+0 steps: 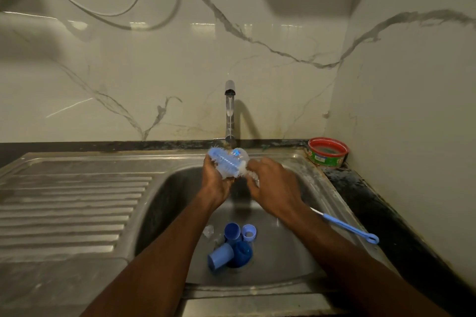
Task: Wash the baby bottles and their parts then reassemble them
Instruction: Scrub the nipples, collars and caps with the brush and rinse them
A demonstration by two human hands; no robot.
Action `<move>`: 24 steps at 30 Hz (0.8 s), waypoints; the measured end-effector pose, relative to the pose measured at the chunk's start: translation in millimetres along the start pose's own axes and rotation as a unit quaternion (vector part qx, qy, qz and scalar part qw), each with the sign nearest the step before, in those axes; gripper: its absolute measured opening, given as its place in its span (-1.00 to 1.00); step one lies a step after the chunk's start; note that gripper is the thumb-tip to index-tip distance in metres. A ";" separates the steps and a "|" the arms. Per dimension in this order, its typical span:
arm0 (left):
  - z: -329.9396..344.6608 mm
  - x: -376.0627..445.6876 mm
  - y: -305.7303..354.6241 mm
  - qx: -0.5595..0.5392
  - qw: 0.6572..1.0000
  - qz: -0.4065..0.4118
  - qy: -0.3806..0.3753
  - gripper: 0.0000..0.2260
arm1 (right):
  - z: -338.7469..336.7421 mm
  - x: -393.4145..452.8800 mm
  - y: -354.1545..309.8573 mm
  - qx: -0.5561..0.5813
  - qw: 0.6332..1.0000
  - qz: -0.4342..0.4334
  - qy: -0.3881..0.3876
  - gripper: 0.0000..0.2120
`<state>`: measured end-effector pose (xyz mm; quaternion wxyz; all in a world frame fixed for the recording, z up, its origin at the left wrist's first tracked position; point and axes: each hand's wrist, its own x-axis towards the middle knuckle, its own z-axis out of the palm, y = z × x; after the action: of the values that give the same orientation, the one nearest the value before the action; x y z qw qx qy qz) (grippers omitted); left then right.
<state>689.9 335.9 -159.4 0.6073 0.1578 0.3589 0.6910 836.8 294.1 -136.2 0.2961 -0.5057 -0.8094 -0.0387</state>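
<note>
No writing can be read anywhere; the blue print on the clear baby bottle [233, 162] and the label on the red-rimmed tub [327, 151] at two o'clock on the worktop [373, 195] are too blurred. One bottle is held over the sink [283, 252] below the tap [230, 110]. The left hand [216, 180] curls its grip around it. The right hand [273, 183] grips the blue bottle brush [345, 226], its bristles inside the bottle. At six o'clock in the basin lie four blue bottle parts [231, 244].
</note>
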 end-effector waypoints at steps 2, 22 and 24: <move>-0.3 0.4 1.0 -0.001 1.000 0.009 0.013 -0.52 | -3.3 9.4 6.7 -0.016 0.999 0.045 0.020 -0.74; -1.7 4.6 5.5 0.120 0.991 0.050 0.028 -0.39 | -2.2 2.1 7.3 0.009 1.000 0.023 0.015 -0.80; -8.1 7.4 6.7 0.100 0.994 0.044 0.002 -0.29 | -5.0 8.2 10.0 -0.006 0.998 0.062 0.031 -0.78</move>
<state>678.2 340.5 -162.0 0.5565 0.2320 0.4198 0.6784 844.8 303.7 -130.3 0.3203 -0.5553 -0.7664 -0.0408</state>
